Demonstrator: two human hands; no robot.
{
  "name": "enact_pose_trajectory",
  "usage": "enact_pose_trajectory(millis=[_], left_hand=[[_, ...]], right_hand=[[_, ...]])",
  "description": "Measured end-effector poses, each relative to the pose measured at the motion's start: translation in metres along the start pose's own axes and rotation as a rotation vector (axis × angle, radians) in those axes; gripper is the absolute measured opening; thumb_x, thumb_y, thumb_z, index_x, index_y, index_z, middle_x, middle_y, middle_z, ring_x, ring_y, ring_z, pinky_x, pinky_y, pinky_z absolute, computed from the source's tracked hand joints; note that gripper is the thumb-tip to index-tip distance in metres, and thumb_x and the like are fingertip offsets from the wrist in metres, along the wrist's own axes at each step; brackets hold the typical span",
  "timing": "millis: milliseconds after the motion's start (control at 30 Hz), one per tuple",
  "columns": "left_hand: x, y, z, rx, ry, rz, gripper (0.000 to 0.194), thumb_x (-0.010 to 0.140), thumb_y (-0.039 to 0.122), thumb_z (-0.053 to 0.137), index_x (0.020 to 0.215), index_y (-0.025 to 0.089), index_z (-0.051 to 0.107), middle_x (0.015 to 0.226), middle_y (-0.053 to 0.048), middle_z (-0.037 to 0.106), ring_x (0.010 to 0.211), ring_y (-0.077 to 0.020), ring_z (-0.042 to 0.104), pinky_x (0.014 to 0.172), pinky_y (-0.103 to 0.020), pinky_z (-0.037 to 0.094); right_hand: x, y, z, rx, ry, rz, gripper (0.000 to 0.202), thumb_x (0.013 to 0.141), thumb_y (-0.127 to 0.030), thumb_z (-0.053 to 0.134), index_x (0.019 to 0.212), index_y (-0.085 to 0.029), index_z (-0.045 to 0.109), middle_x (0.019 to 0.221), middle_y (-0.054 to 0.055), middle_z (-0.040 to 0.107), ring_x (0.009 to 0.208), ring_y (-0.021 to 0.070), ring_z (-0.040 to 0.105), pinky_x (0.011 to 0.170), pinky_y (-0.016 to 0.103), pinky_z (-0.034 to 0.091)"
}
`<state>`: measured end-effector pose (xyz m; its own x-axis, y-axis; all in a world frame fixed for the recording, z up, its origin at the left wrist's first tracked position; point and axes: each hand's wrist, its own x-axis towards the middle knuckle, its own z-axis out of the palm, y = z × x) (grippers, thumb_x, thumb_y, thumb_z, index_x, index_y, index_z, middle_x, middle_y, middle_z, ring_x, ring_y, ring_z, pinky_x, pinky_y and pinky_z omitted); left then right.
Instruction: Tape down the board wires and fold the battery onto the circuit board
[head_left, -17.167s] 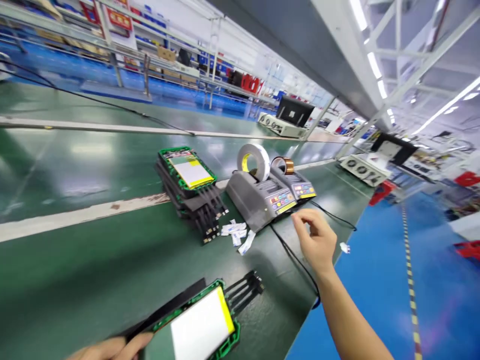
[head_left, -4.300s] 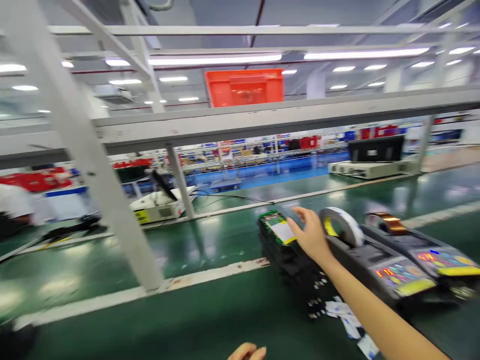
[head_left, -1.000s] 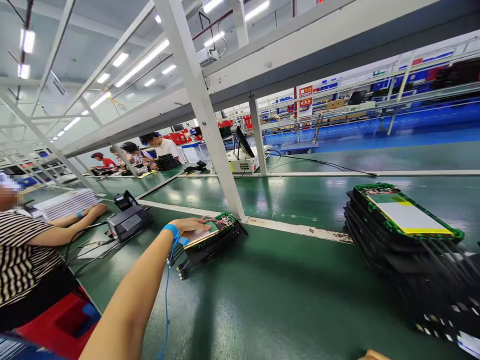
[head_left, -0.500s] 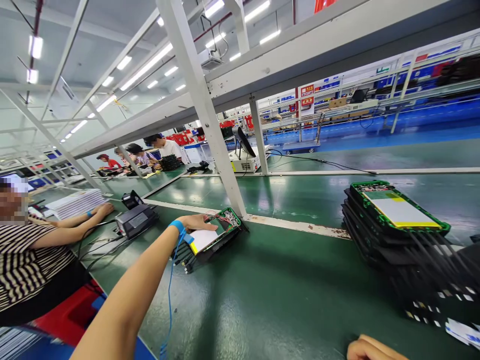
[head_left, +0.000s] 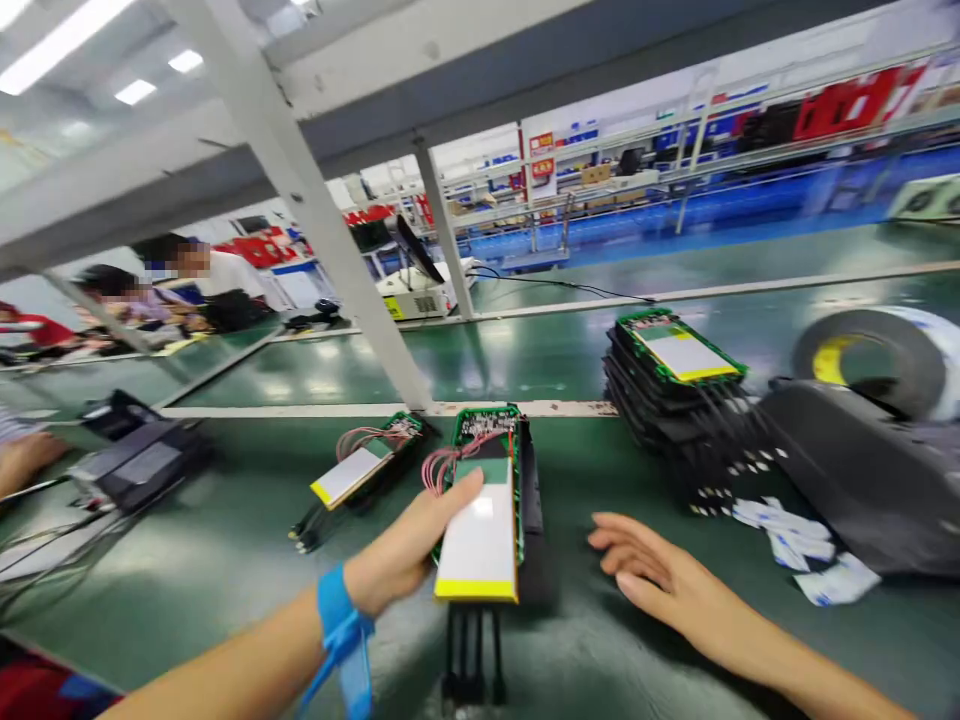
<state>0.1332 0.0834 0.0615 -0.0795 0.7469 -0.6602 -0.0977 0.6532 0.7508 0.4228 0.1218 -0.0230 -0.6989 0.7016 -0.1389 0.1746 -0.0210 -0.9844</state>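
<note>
My left hand (head_left: 420,535), with a blue wrist strap (head_left: 341,610), is closed round an open electronic unit in front of me. This has a green-edged circuit board (head_left: 487,424), pink wires and a white battery pack (head_left: 480,530) with a yellow end; black cables hang toward me. My thumb lies on the battery, while the other fingers are hidden at its left side. To the right, my right hand (head_left: 667,580) hovers over the bench, fingers loosely bent and apart, holding nothing. A similar unit (head_left: 360,470) lies behind my left hand.
A stack of similar units (head_left: 675,350) with dangling cables stands at right, beside crumpled white-and-blue strips (head_left: 795,545), a dark object (head_left: 862,460) and a big tape roll (head_left: 870,350). A white post (head_left: 315,210) rises behind. At left are a black device (head_left: 142,460) and another person's hand (head_left: 30,460).
The view has swung right. My left hand now has a unit nearer the middle, apart from another one by the post. My right hand has come further into view, fingers extended.
</note>
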Motion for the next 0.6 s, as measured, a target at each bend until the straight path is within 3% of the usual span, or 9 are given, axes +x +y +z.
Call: enact_pose_trajectory(millis=[100, 233, 333, 433, 500, 600], left_hand=[[0.003, -0.040, 0.054, -0.098, -0.120, -0.096, 0.062, 0.077, 0.065, 0.059, 0.105, 0.010, 0.063, 0.104, -0.015, 0.068, 0.082, -0.0194, 0.066, 0.073, -0.028, 0.053], [0.001, -0.070, 0.096, -0.185, -0.223, -0.113, 0.064, 0.076, 0.059, 0.064, 0.122, 0.017, 0.054, 0.124, -0.011, 0.060, 0.109, -0.0212, 0.060, 0.094, -0.031, 0.049], [-0.001, -0.088, 0.115, -0.183, -0.390, -0.081, 0.070, 0.072, 0.063, 0.066, 0.125, 0.020, 0.050, 0.136, -0.011, 0.050, 0.126, -0.0215, 0.049, 0.108, -0.032, 0.038], [-0.004, -0.108, 0.129, -0.112, -0.567, -0.094, 0.070, 0.074, 0.073, 0.051, 0.118, 0.019, 0.053, 0.137, -0.012, 0.049, 0.129, -0.0203, 0.046, 0.112, -0.030, 0.032], [-0.008, -0.115, 0.132, -0.037, -0.707, -0.130, 0.061, 0.075, 0.072, 0.051, 0.104, 0.018, 0.060, 0.123, -0.013, 0.059, 0.119, -0.0234, 0.056, 0.106, -0.033, 0.040], [-0.021, -0.105, 0.131, 0.091, -0.990, -0.078, 0.048, 0.069, 0.066, 0.064, 0.077, 0.019, 0.065, 0.090, -0.009, 0.068, 0.096, -0.0257, 0.066, 0.093, -0.034, 0.049]], right_hand=[[0.006, -0.016, -0.004, 0.140, -0.020, 0.044, 0.069, 0.090, -0.056, 0.050, 0.142, -0.016, 0.030, 0.140, 0.015, 0.040, 0.124, 0.0196, 0.046, 0.109, 0.037, 0.033], [0.012, -0.018, -0.017, 0.003, -0.050, 0.143, 0.076, 0.085, -0.052, 0.057, 0.144, -0.012, 0.031, 0.139, 0.016, 0.044, 0.122, 0.0247, 0.049, 0.104, 0.042, 0.039], [0.016, -0.017, -0.034, -0.161, -0.150, 0.097, 0.072, 0.080, -0.036, 0.064, 0.143, -0.014, 0.037, 0.139, 0.012, 0.046, 0.119, 0.0244, 0.051, 0.104, 0.040, 0.038], [0.024, -0.024, -0.052, -0.308, -0.337, 0.019, 0.068, 0.076, -0.028, 0.068, 0.139, -0.019, 0.044, 0.134, 0.006, 0.052, 0.116, 0.0225, 0.053, 0.101, 0.036, 0.041], [0.029, -0.031, -0.061, -0.387, -0.438, -0.006, 0.064, 0.077, -0.029, 0.068, 0.137, -0.020, 0.047, 0.131, 0.004, 0.055, 0.112, 0.0213, 0.055, 0.096, 0.033, 0.044], [0.031, -0.037, -0.064, -0.305, -0.410, 0.005, 0.054, 0.084, -0.032, 0.062, 0.133, -0.015, 0.050, 0.128, 0.007, 0.056, 0.111, 0.0189, 0.056, 0.096, 0.032, 0.045]])
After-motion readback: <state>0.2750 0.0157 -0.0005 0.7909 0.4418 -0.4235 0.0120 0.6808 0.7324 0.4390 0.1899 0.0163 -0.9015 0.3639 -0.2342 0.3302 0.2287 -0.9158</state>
